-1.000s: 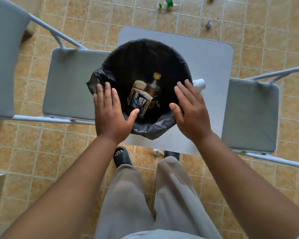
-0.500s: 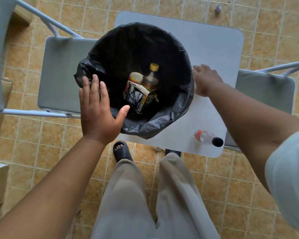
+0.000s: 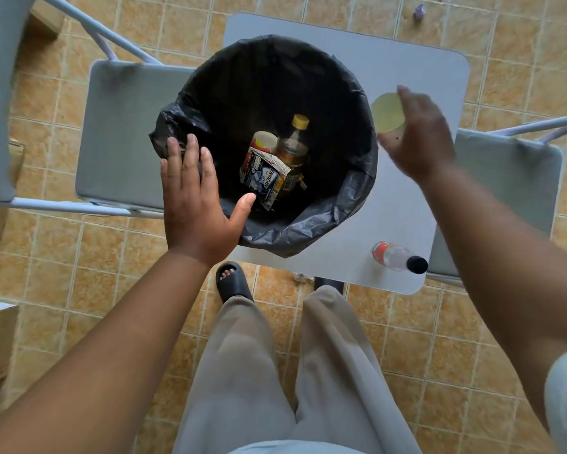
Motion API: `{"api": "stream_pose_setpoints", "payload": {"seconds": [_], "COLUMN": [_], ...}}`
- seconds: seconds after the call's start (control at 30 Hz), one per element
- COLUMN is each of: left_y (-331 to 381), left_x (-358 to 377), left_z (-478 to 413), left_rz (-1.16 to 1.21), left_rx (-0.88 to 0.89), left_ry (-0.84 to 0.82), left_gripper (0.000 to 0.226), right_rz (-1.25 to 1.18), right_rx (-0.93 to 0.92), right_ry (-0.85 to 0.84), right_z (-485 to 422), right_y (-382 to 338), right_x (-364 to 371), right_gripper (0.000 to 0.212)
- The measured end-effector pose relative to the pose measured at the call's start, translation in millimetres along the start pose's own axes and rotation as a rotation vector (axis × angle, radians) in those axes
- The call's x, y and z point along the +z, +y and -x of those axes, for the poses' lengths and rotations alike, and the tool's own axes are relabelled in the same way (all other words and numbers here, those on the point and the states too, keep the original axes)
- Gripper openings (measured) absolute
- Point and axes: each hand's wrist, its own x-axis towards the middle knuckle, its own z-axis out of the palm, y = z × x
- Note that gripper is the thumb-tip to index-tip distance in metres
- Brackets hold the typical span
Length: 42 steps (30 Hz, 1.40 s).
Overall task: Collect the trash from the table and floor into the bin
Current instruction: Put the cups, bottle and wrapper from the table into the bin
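Table (image 3: pixel 416 70): grey, square, tiled floor beneath, grey chair (image 3: pixel 118 132) each side.
Bin (image 3: pixel 269 93): black liner, stands on table, left half. Inside at bottom: carton (image 3: pixel 264 178), yellow-capped bottle (image 3: pixel 293 142), can (image 3: pixel 263 142).
Left hand (image 3: pixel 193 204): flat, fingers spread, empty, over near-left rim.
Right hand (image 3: pixel 419 136): motion-blurred, beside bin's right rim, over pale green round object (image 3: pixel 386 113); grip cannot tell.
Clear bottle (image 3: pixel 398 257): black cap, lies on table's near-right corner.
Small scrap (image 3: pixel 419 9): on floor beyond table.

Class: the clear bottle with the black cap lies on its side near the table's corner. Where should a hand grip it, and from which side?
Probably around the clear bottle's middle, from above: it lies flat on the table, cap pointing right, so its rounded sides are exposed.
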Motion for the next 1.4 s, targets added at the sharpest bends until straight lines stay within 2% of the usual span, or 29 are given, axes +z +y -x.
{"api": "stream_pose_setpoints", "payload": {"seconds": [0.1,0.17,0.2,0.27,0.37,0.43,0.5,0.6,0.9,1.03,1.13,1.23,1.3,1.4], "left_y": [0,0,0,0,-1,-2,-2,-2,0,0,1,3,3,4], "left_x": [-1,-2,-2,-3,-2,-2,-1,-1,-3,-7,-9,-12,-13,-14], "left_z": [-1,-1,-1,-1,-1,-1,0,-1,0,-1,0,-1,-1,-1], "left_rz": [-0.016,-0.021,-0.022,-0.026,-0.039,-0.046,-0.044,-0.035,-0.034,-0.04,-0.038,-0.036,-0.038,-0.037], "left_rx": [-0.005,-0.006,-0.006,-0.005,-0.008,-0.007,-0.005,-0.006,-0.015,-0.021,-0.023,-0.026,-0.028,-0.029], "left_ry": [-0.017,-0.024,-0.028,-0.036,-0.046,-0.046,-0.046,-0.054,-0.068,-0.088,-0.096,-0.104,-0.109,-0.116], "left_gripper": [0.091,0.091,0.091,0.091,0.092,0.092,0.092,0.092,0.09,0.089,0.089,0.089,0.089,0.09], "right_rz": [-0.274,-0.445,-0.506,-0.555,-0.447,-0.248,0.041,0.185,0.091,-0.13,-0.339,-0.271,-0.137,0.056], "right_rx": [0.027,0.005,-0.016,-0.045,-0.052,-0.066,-0.077,-0.093,-0.096,-0.11,-0.019,0.089,0.183,0.364], "right_ry": [0.446,0.618,0.65,0.596,0.341,0.146,0.027,0.032,0.127,0.124,0.202,0.235,0.095,-0.274], "right_z": [15,32,40,53,67,74,79,86,88,91,103,127,145,171], "right_y": [-35,-65,-80,-109,-139,-146,-145,-138,-130,-128,-110,-77,-52,-23], "right_x": [-55,-84,-93,-96,-74,-53,-32,-11,4,-7,-23,-33,-33,-25], "right_gripper": [0.078,0.073,0.069,0.063,0.059,0.061,0.066,0.068,0.059,0.054,0.05,0.04,0.039,0.055]}}
